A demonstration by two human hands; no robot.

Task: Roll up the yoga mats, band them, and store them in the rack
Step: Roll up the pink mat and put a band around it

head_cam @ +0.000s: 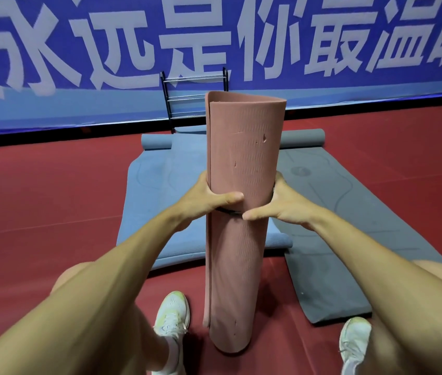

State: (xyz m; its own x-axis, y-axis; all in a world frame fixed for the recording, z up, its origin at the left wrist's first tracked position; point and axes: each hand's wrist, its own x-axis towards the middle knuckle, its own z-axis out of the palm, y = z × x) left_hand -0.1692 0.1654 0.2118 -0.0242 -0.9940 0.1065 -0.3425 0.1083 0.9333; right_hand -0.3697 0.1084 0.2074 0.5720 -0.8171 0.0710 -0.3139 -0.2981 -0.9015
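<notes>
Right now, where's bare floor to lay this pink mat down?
Bare red floor opens left of the blue mat and right of the grey mat. Ahead is crowded: both mats lie side by side before the rack. The pink mat stands between your shoes.

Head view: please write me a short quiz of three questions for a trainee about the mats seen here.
1. True or false: the rolled pink foam yoga mat stands upright on the red floor.
2. The thin black band sits: A) at the roll's top; B) at its middle height; C) on the floor.
3. Fill in: ___ spread-out mats lie behind it, one blue foam mat and one grey foam mat.
Key: 1 true; 2 B; 3 two.
</notes>
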